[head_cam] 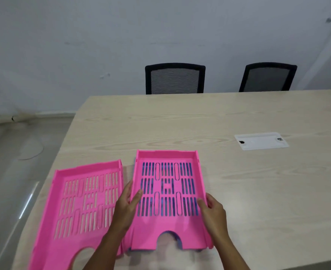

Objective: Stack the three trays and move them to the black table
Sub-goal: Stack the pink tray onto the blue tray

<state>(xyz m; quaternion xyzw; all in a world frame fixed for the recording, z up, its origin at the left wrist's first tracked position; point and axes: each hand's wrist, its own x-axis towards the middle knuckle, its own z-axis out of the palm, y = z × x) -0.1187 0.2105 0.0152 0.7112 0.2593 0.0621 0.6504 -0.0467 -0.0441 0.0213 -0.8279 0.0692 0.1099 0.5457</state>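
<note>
A pink slotted tray (153, 236) sits on top of a blue tray, whose colour shows through the slots (150, 185) and at the front notch. My left hand (125, 207) grips the pink tray's left wall, thumb inside. Its right wall is held the same way by my right hand (214, 210). A second pink tray (63, 240) lies flat on the wooden table (258, 191) just to the left, apart from the stack. No black table is in view.
A white cable cover plate (261, 141) is set into the table at the right. Two black mesh chairs (175, 78) (268, 76) stand behind the far edge. The table's left edge drops to a glossy floor (9, 182).
</note>
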